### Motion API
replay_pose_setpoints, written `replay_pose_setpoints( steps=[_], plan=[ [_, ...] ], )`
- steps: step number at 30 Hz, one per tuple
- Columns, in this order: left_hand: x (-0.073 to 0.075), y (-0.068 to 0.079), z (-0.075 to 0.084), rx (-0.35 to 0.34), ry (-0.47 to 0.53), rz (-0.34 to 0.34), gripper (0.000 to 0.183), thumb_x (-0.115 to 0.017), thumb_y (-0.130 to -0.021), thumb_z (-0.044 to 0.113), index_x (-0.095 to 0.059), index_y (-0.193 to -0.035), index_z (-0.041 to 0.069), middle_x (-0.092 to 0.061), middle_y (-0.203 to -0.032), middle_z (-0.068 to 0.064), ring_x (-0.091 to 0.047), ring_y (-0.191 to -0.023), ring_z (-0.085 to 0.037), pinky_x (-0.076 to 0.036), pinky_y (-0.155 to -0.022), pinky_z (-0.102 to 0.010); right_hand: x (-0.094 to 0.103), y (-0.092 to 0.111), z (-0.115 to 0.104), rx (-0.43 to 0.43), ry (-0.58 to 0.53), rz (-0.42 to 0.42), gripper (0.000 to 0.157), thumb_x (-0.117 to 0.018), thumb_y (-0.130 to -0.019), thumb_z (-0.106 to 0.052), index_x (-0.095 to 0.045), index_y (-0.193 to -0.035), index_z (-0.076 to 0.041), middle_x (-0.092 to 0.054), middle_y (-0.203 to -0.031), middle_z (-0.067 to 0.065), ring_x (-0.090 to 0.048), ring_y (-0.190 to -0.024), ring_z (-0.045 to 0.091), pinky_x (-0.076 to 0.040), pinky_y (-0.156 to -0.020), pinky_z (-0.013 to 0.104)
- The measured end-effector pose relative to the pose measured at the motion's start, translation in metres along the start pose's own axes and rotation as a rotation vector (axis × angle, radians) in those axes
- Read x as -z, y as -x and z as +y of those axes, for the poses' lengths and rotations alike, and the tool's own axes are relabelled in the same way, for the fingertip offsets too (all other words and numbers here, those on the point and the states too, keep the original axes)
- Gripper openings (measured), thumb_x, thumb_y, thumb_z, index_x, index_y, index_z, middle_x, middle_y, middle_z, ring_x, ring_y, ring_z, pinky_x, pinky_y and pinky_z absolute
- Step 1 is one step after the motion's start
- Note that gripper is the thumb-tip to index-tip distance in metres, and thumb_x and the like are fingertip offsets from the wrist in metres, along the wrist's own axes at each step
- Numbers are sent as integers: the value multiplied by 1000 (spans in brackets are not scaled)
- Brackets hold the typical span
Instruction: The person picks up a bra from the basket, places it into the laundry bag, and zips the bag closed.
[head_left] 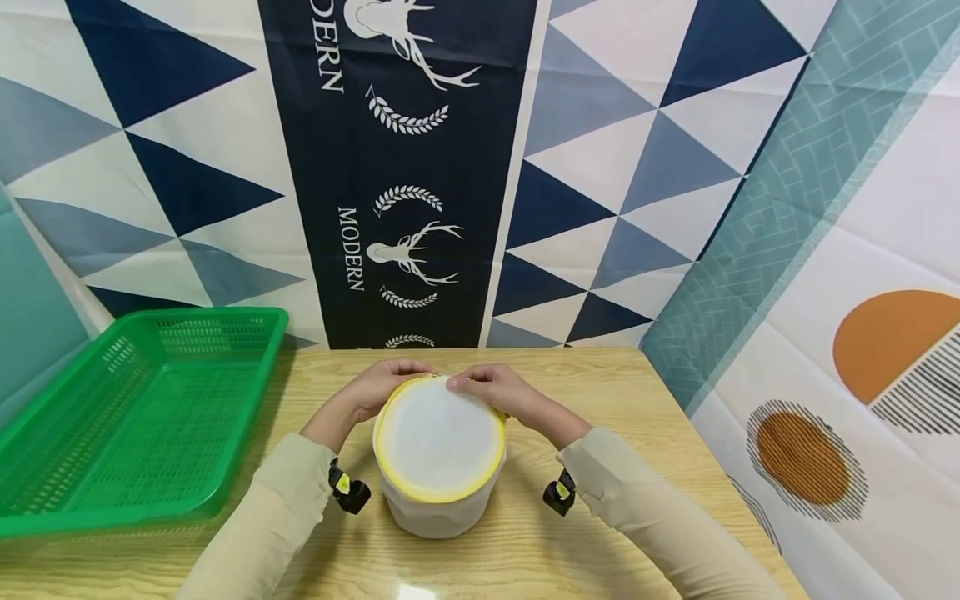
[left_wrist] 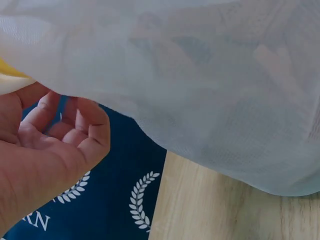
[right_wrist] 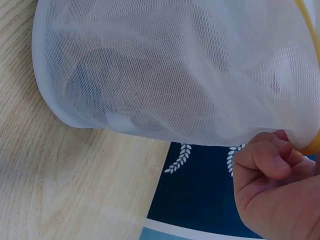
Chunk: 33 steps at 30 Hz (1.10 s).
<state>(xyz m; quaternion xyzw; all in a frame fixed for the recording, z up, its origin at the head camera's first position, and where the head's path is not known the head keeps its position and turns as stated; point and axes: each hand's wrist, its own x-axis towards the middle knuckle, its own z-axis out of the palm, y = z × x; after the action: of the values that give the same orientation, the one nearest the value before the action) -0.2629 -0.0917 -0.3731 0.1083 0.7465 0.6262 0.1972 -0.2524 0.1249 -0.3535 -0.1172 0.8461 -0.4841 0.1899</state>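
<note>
Two pale sleeves (head_left: 262, 517) are closest, and past them a round, white mesh bag (head_left: 442, 437) stands upright on the wood table (head_left: 615, 500), well to the right of a green basket (head_left: 202, 315). The left hand (head_left: 378, 390) pinches the far edge of the bag's yellow rim (head_left: 442, 497); the right hand (head_left: 498, 389) pinches it just beside there, with its thumb on top. The bag should feel light and soft, since its net sides sag and crease. Dim shapes show through the net, so I cannot tell if anything is inside. The rim looks stiffer, because it keeps a nice circle, so that seems the best place to hold; squeezing the sides would likely squash them. The net looks bumpy, so it should not slip much, and it probably won't break, but a hard tug might stretch it. The flat top faces up, and the bag's middle line runs up and down, from base to top.
</note>
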Motion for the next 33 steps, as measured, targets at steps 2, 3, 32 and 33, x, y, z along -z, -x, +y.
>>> replay_pose_setpoints(
  steps=[2, 3, 32, 33],
  plan=[
    [0, 0, 0, -9, -12, 7, 31, -57, -85, 17, -56, -114, 6, -57, -114, -11, -58, -93, -15, -50, -78, -29, -1, -1, -1, 5, 15, -7, 43, -60, -76, -50, -64, -105, -19, -64, -91, 2, -58, -62, 12, -49, -55, 25],
    [0, 0, 1, -13, -21, 11, 31, -57, -85, 17, -56, -114, 6, -57, -114, -10, -58, -94, -15, -50, -78, -29, -1, -1, -2, 6, 14, -11, 41, -60, -77, -49, -64, -105, -19, -64, -91, 2, -58, -63, 11, -49, -55, 25],
    [-1, -1, 3, -56, -43, 34, 30, -58, -85, 20, -59, -112, 6, -60, -110, -10, -61, -89, -14, -51, -75, -28, -9, -5, -7, 117, 76, -44, 36, -55, -83, -45, -64, -96, -13, -61, -84, 3, -57, -59, 10, -49, -53, 25],
    [-1, -1, 3, -58, -50, 36, 30, -59, -84, 21, -60, -111, 7, -61, -110, -10, -61, -89, -14, -51, -75, -28, -9, -5, -7, 118, 72, -53, 36, -54, -83, -45, -64, -96, -13, -61, -83, 3, -57, -58, 10, -49, -53, 25]
  ],
)
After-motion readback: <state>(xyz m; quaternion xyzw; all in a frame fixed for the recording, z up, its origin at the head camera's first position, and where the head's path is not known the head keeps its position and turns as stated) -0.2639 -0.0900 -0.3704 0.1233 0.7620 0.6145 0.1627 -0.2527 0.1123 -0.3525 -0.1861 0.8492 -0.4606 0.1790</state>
